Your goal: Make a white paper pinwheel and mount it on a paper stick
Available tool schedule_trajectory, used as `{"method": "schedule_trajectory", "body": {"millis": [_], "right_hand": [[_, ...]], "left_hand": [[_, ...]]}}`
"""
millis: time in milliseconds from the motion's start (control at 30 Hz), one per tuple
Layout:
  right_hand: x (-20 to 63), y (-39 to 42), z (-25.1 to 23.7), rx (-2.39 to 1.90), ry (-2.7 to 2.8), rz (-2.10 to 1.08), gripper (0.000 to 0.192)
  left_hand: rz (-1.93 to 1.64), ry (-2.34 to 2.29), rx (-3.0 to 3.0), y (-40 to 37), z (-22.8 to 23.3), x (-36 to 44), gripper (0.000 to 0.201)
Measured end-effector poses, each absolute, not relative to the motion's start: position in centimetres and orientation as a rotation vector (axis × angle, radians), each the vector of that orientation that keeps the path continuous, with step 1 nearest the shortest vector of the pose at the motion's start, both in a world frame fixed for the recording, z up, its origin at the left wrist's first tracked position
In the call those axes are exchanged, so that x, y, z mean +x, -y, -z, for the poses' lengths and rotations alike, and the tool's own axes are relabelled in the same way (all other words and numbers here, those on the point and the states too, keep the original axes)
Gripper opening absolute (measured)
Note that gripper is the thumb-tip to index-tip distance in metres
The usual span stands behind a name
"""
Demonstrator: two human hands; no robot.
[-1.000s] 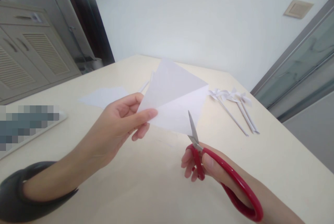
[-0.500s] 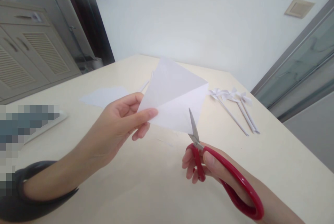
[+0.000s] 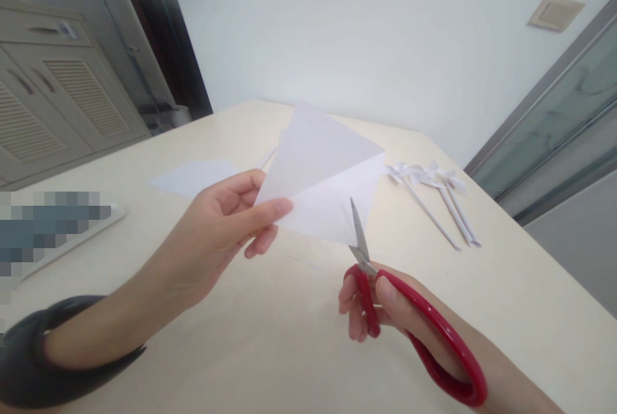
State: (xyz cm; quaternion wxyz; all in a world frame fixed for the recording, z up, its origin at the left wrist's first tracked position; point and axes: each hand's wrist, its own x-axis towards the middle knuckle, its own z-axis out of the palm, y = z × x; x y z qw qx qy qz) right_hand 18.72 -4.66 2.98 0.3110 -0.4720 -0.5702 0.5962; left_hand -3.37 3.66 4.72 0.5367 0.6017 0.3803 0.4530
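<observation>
The left hand (image 3: pixel 219 227) pinched creased paper (image 3: pixel 330 163). The right hand (image 3: pixel 395 305) gripped red scissors (image 3: pixel 365 266), one blade seemingly behind the paper's near edge; pinwheels (image 3: pixel 430 177) lay far right.

Hands: two, left hand (image 3: pixel 236 221) and right hand (image 3: pixel 400 305).
Scissors (image 3: pixel 365 266): one pair, two blades, two red handles.
Sheet (image 3: pixel 332 144), held: one.
Paper (image 3: pixel 187 176), flat on the table: at least one piece; any beneath cannot be counted.
Pinwheels (image 3: pixel 429 176): three, each with one stick.
Loose sticks (image 3: pixel 267 158), partly hidden behind the held sheet: at least two.
Scraps (image 3: pixel 308 263): at least one, faint.
Table (image 3: pixel 511 292): one.
Sleeve (image 3: pixel 62 362), black: one.
Pixelated item (image 3: pixel 53 227): one, number of parts unclear.
Cabinet (image 3: pixel 58 99): one; drawers (image 3: pixel 19 31), one in view; doors (image 3: pixel 87 96), two in view; pulls (image 3: pixel 43 31), three in view.
Wall switch (image 3: pixel 556 13): one.
</observation>
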Motion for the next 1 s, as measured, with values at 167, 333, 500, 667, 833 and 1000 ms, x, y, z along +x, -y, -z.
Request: {"method": "schedule_trajectory", "body": {"millis": [167,333,500,667,833,1000], "right_hand": [[18.75,5.0,-3.29,-1.261,1.519,-1.535,0.044],[18.71,4.91,-3.17,-1.269,1.529,-1.532,0.044],[18.53,4.75,-2.96,-1.275,1.553,-1.518,0.045],[18.43,4.65,-2.88,-1.292,1.509,-1.553,0.048],[18.64,4.79,-2.98,-1.314,1.496,-1.551,0.048],[18.57,4.79,-2.72,-1.285,1.503,-1.543,0.048]], "left_hand": [[-1.087,-0.912,1.43,-3.7,-4.64,-3.48,0.015],[-1.095,-0.914,1.443,-3.87,-4.49,-3.4,0.013],[-1.077,-0.919,1.427,-3.62,-4.84,-3.43,0.012],[-1.065,-0.9,1.411,-3.4,-5.17,-3.32,0.01],[-1.062,-0.895,1.407,-3.45,-4.97,-3.33,0.008],[-1.058,-0.925,1.399,-3.55,-4.95,-3.44,0.007]]}}
